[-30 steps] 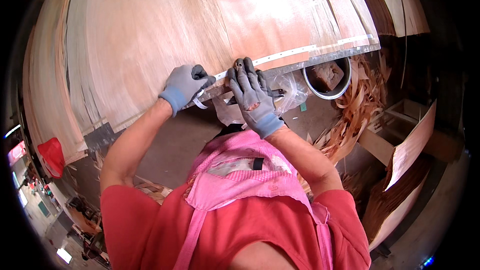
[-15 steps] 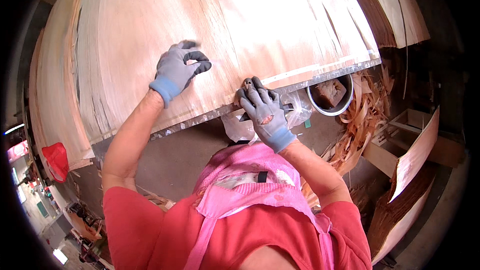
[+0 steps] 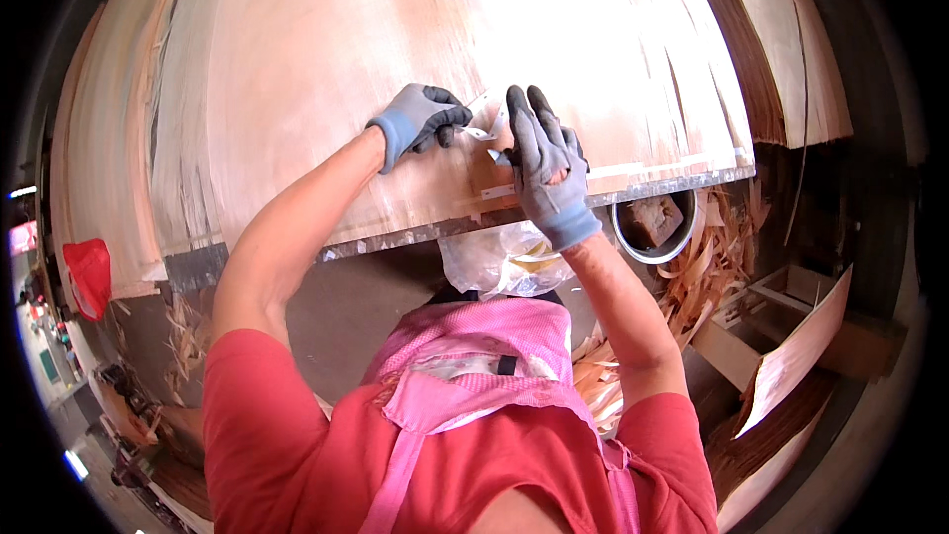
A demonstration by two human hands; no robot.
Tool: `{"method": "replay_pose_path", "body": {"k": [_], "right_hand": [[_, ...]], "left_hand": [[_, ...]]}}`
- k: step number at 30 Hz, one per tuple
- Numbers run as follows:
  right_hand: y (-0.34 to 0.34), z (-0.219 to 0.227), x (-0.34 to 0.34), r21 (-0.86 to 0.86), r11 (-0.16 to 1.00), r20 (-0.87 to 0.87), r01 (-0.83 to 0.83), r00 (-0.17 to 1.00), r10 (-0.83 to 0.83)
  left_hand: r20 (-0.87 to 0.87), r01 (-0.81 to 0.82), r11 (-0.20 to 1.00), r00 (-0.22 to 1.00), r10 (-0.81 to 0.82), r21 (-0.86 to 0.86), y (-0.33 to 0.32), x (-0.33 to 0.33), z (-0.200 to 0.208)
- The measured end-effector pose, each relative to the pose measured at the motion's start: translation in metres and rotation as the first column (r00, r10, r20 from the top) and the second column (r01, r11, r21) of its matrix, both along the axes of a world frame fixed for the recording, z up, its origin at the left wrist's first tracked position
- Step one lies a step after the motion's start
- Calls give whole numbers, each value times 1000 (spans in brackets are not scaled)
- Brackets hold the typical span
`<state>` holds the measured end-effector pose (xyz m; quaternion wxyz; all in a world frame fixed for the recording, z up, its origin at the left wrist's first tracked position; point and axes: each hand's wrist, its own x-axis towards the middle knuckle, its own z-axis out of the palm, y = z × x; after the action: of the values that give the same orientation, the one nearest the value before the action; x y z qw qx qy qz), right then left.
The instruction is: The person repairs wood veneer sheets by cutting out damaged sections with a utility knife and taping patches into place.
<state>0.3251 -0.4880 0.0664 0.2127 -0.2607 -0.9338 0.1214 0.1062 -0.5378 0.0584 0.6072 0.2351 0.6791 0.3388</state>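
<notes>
My left hand [image 3: 425, 121], in a grey glove with dark fingertips, pinches one end of a thin white tape strip [image 3: 478, 133] with small dark dots. The strip curls up from a pale wood veneer sheet [image 3: 306, 109]. Its other end reaches my right hand [image 3: 546, 166], gloved alike, with a hole at the back. Two fingers of that hand stretch forward beside the strip. A small tool with a flat, pointed pale tip [image 3: 500, 156] juts out from under its thumb side; the rest is hidden by the palm.
White tape [image 3: 633, 170] runs along the veneer's near edge, above a dark table edge [image 3: 386, 241]. Below hang a clear plastic bag [image 3: 494, 262] and a round pot [image 3: 617, 227] holding a brown block. Wood shavings [image 3: 702, 267] and a wooden frame [image 3: 736, 331] lie right; a red cloth [image 3: 87, 277] hangs left.
My left hand has moved right, toward my right hand. The right hand has gone from the table edge up over the veneer, and the white strip now shows curled between both hands.
</notes>
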Motion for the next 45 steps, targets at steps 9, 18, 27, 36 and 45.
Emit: {"method": "replay_pose_path", "body": {"k": [9, 18, 27, 36, 45], "right_hand": [[20, -26, -22, -48, 995, 116, -86, 989, 91], [21, -5, -21, -64, 991, 62, -119, 990, 123], [31, -8, -32, 230, 917, 483, -325, 856, 182], [35, -5, -28, 131, 930, 350, -343, 894, 280], [29, -25, -23, 149, 924, 387, -352, 881, 273]], "left_hand": [[7, -41, 999, 999, 42, -15, -2, -2, -3], [-51, -68, 998, 996, 67, -15, -6, -1, -9], [-841, 510, 793, 221, -494, -332, 24, 2, 32], [-741, 303, 727, 536, 405, 617, -40, -53, 93], [-267, -63, 422, 687, 675, 904, -179, -38, 143]]}}
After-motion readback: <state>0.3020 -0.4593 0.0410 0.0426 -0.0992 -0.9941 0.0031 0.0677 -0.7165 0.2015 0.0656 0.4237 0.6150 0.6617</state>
